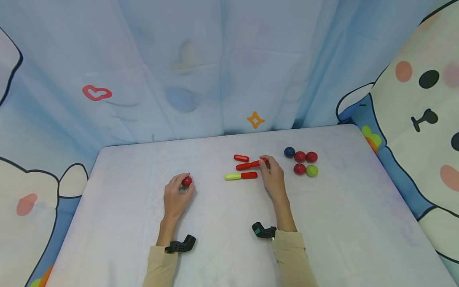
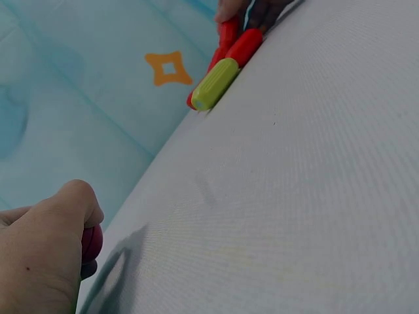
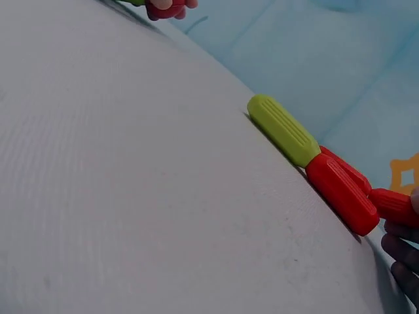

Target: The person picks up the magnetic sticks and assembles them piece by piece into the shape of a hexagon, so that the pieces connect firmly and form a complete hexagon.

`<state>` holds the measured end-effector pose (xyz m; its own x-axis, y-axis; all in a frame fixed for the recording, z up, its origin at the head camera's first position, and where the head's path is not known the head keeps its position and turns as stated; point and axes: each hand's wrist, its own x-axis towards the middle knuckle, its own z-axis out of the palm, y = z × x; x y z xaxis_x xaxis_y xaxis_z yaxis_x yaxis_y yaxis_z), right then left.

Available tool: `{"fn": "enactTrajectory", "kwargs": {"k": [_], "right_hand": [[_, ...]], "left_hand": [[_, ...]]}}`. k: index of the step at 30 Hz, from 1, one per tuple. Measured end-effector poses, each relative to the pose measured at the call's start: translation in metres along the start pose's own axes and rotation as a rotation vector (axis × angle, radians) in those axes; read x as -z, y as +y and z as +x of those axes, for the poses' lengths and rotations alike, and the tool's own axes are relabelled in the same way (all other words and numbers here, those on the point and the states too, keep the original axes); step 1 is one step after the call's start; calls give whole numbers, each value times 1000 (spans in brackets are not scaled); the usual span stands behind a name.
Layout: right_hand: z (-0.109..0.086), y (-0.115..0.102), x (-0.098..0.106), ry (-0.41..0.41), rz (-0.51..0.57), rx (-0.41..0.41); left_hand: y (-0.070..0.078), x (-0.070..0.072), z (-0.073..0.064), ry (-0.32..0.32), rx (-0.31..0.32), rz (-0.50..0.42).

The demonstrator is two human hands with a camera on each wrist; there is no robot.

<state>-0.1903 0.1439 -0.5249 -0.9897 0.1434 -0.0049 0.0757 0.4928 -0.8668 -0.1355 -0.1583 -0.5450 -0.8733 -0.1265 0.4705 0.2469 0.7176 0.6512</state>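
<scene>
My left hand (image 1: pixel 176 196) pinches a dark red ball (image 1: pixel 187 181) at the left of the table; a bit of something green shows beside it, mostly hidden by the fingers. My right hand (image 1: pixel 274 177), at the middle, holds the right end of a red rod (image 3: pixel 391 205). That rod's left end meets another red rod (image 1: pixel 243 166), roughly in line with it. Just in front lies a stick made of a green rod (image 1: pixel 233 176) and a red rod (image 1: pixel 249 175) joined end to end. Behind them lies a short red rod (image 1: pixel 241 158).
To the right of my right hand, a blue ball (image 1: pixel 289 152), a green ball (image 1: pixel 312 171) and three red balls (image 1: pixel 300 156) sit close together on the white table (image 1: pixel 344 223). A blue printed curtain (image 1: pixel 201 79) hangs behind the table's far edge.
</scene>
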Motion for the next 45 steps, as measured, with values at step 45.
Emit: {"fn": "enactTrajectory", "kwargs": {"k": [45], "right_hand": [[-36, -49, -60, -150, 599, 1]], "left_hand": [[-4, -2, -1, 7, -176, 17]]}}
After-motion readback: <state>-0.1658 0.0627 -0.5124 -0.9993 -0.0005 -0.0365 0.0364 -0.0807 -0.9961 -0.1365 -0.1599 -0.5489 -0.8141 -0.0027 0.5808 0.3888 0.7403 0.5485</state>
